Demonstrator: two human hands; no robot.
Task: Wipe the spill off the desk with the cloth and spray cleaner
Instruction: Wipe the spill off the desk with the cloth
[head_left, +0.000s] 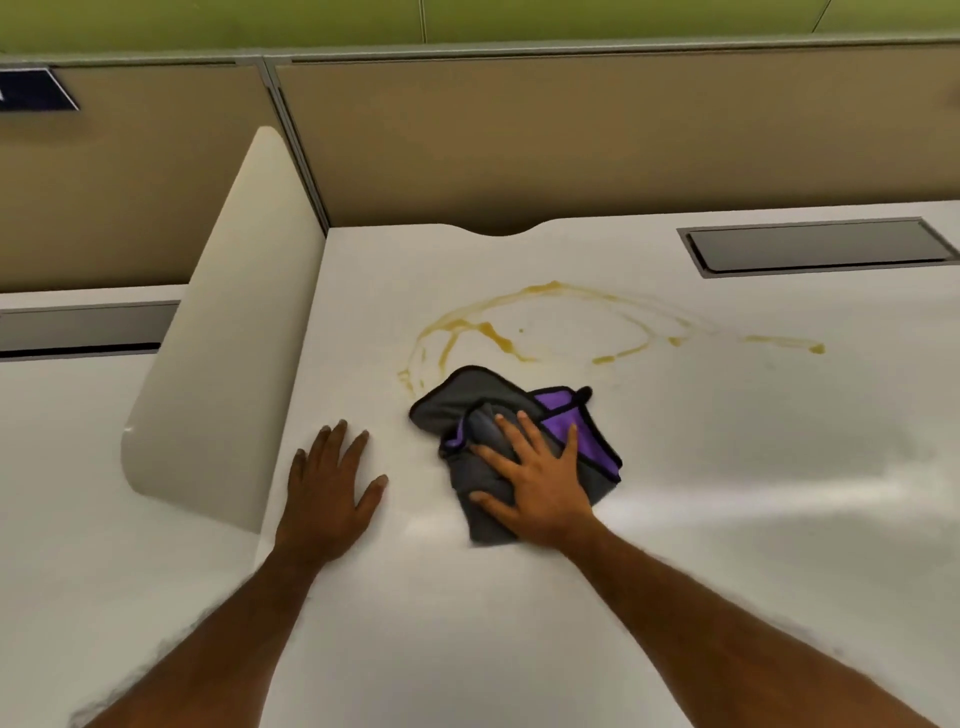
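the right hand (535, 483) lies flat on the bunched grey and purple cloth (514, 447), fingers spread apart and pressing down on it rather than gripping. the left hand (332, 480) rests palm down on the bare desk (727, 467) just beside the cloth, fingers splayed, holding nothing, seemingly as a brace. the yellowish spill (519, 322) runs in thin looping streaks on the desk just beyond the cloth, its nearest streak touching or almost touching the cloth's far edge, with a tail trailing off to the right.

the step in hand looks like the wipe itself. to do it well, the hand should keep even pressure through the whole palm, push the cloth forward over the nearest loop first, then sweep right along the tail, drawing liquid inward rather than smearing it outward. refolding to a clean face partway should help.

no spray cleaner shows in view, so whether it has been applied is unclear. no brand or label is readable; a dark sign (36, 91) at the upper left is too cropped and blurred to read.
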